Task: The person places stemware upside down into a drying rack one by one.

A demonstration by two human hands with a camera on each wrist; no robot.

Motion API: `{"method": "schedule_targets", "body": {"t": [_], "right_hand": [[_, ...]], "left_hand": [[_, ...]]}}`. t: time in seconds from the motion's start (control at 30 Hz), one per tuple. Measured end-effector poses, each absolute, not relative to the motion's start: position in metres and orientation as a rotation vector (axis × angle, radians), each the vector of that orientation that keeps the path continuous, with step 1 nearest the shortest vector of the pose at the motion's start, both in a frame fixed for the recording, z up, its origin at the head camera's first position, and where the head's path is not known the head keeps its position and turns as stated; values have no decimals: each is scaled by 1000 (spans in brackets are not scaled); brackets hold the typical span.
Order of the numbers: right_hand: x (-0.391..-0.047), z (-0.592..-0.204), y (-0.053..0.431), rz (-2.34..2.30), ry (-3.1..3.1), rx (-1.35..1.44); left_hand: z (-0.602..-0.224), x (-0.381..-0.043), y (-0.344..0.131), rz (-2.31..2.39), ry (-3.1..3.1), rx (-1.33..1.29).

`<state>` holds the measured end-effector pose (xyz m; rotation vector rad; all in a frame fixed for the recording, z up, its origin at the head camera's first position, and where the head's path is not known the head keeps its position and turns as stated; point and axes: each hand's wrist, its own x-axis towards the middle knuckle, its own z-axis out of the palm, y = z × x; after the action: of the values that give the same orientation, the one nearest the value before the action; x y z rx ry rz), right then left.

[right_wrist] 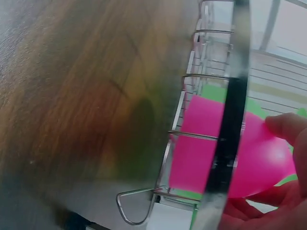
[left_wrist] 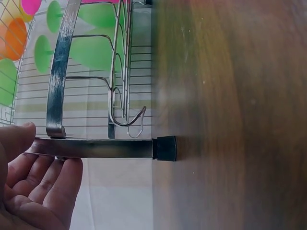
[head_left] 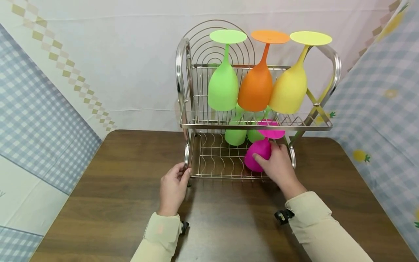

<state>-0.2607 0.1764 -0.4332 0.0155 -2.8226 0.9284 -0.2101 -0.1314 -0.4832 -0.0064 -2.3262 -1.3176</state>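
A two-tier metal dish rack [head_left: 255, 127] stands on the wooden table. With fingers and thumb, my left hand [head_left: 173, 187] grips its front left leg [left_wrist: 105, 148], just above the black foot. My right hand [head_left: 279, 163] holds an upside-down magenta goblet [head_left: 256, 154] by its bowl, at the right front of the lower tier. In the right wrist view the bowl [right_wrist: 259, 158] is behind the rack's front bar. Behind it, two green goblets [head_left: 235, 136] stand inverted on the lower tier, partly hidden by the upper shelf.
On the upper tier stand an inverted green goblet [head_left: 223, 89], an orange goblet [head_left: 256, 91] and a yellow goblet [head_left: 289, 91]. Behind the rack hangs a white cloth [head_left: 131, 65]; blue checked cloth [head_left: 386, 109] flanks the table [head_left: 131, 203].
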Motion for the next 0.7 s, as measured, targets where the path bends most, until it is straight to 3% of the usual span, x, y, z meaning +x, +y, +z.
{"method": "schedule_targets", "body": {"t": [0.7], "right_hand": [[-237,-433,172,855,-2851,117]], "left_hand": [[-485,-210,-140,-1334,-2328,27]]}}
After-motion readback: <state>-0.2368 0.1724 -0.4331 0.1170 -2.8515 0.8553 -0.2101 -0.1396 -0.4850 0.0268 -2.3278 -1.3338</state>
